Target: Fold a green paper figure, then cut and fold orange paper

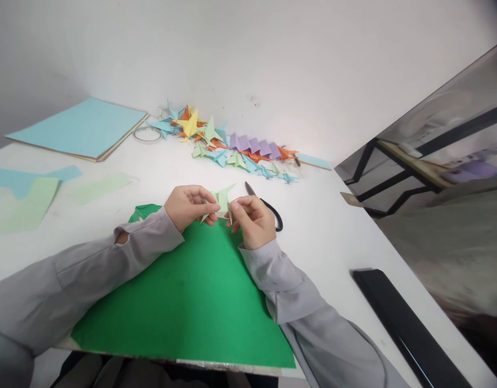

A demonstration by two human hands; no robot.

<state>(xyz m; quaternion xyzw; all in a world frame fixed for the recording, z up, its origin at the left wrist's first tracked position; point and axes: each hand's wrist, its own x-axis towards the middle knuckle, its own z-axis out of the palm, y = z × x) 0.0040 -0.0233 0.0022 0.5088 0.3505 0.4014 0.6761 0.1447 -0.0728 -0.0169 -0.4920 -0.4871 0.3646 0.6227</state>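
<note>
Between my two hands is a pale green origami crane [223, 200], held just above the far end of a green mat [184, 291]. My left hand [191, 206] pinches its left side between thumb and fingers. On the right side, my right hand [254, 218] grips the folded paper with thumb and fingertips. Part of the crane is hidden behind my fingers. Just beyond my right hand lies a pair of scissors [275, 212] with black handles, partly covered by that hand.
Folded paper cranes [190, 125] in several colours lie along the wall, beside a purple pleated strip [254, 145]. Blue paper sheets [81, 126] are stacked at the back left, near a wire ring [147, 134]. Green scraps [34, 205] lie left. A long black object [406, 328] lies right.
</note>
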